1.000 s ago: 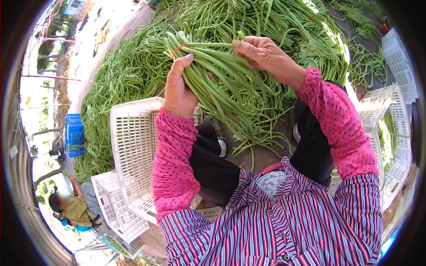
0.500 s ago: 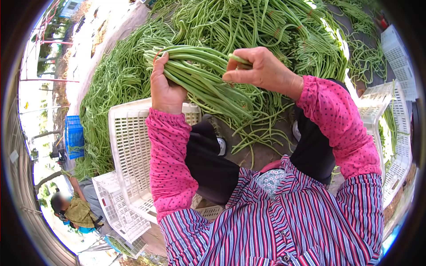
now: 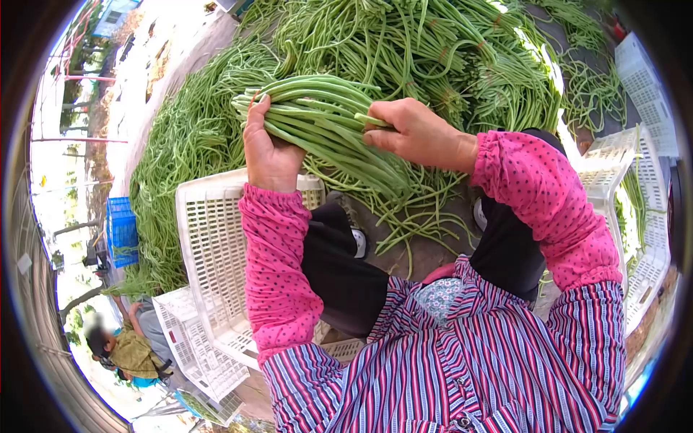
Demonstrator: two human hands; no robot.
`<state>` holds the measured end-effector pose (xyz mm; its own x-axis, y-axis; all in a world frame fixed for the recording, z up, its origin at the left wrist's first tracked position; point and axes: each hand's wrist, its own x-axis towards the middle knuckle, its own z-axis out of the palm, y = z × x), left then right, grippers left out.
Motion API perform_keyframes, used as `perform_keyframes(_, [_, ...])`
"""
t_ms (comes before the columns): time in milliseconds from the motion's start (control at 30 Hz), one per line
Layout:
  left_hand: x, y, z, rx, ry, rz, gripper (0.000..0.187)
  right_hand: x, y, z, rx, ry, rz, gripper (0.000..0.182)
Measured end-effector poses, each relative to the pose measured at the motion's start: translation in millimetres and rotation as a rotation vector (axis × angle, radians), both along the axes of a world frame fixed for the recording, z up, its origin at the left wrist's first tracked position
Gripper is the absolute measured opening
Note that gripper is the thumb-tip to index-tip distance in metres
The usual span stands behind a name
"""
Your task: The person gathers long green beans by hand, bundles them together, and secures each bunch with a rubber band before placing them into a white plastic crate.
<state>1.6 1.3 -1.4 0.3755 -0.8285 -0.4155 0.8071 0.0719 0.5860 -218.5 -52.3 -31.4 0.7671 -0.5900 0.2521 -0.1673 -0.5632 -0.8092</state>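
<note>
A thick bundle of long green beans [image 3: 325, 119] lies across my left hand [image 3: 271, 150], whose fingers are wrapped round its left end. Near that end a thin reddish band circles the beans. My right hand [image 3: 419, 133] is closed in a pinch at the bundle's right side, with a green bean [image 3: 372, 120] sticking out between thumb and fingers. Under the bundle, loose long beans [image 3: 426, 224] hang and lie on the dark ground. Behind both hands rises a big heap of long beans [image 3: 361, 36], some tied in bunches with reddish bands.
A white slatted crate [image 3: 216, 245] stands left of my legs, with another white crate [image 3: 195, 332] beside it. On the right a white crate [image 3: 653, 231] holds some beans. A blue crate [image 3: 122, 231] is at far left; a person [image 3: 133, 350] sits at lower left.
My right hand has moved slightly down and left, closer to the bundle, still pinching a bean. My left hand keeps its hold on the bundle.
</note>
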Motion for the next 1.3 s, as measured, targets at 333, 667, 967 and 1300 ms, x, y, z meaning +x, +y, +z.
perform_keyframes(333, [35,10,-14,0.063,-0.037,0.074,0.033,-44,-29,20,0.682,-0.104,-0.203,0.021])
perform_keyframes(667, [37,3,-26,0.042,-0.012,-0.089,0.038,-105,-36,31,0.038,-0.008,-0.581,0.036])
perform_keyframes(967, [-18,7,1,-0.217,-0.115,-0.191,0.034,-329,-167,29,-0.782,0.998,-1.1,0.043])
perform_keyframes(1300, [-43,-3,5,-0.341,0.067,-0.456,0.037,-56,-51,40,0.035,0.167,-0.058,0.084])
